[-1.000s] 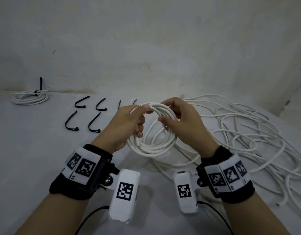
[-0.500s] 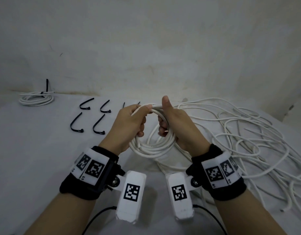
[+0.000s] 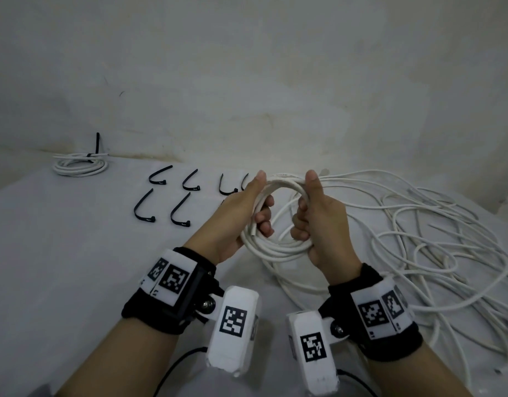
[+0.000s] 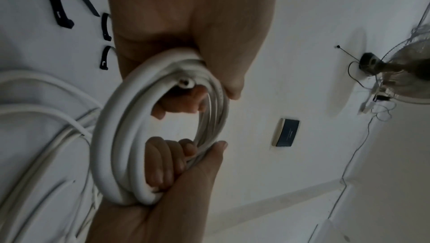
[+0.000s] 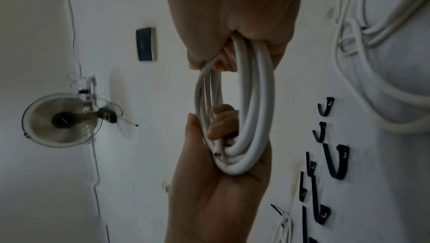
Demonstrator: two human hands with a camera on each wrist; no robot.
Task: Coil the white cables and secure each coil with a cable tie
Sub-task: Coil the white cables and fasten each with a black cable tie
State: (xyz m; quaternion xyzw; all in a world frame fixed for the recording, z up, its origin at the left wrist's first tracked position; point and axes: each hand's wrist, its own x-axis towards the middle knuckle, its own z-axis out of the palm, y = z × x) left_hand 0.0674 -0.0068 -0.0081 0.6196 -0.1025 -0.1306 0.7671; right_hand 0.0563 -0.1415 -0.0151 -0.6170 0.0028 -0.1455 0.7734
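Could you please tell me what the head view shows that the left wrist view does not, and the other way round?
Only the head view shows the finished coil with its black tie at the table's far left, and both wrist cameras. Only the left wrist view shows the wall fan, the dark wall panel and the cut cable end inside the coil. Both show the left hand and right hand gripping opposite sides of the white coil, loose cables, and some spare black ties.
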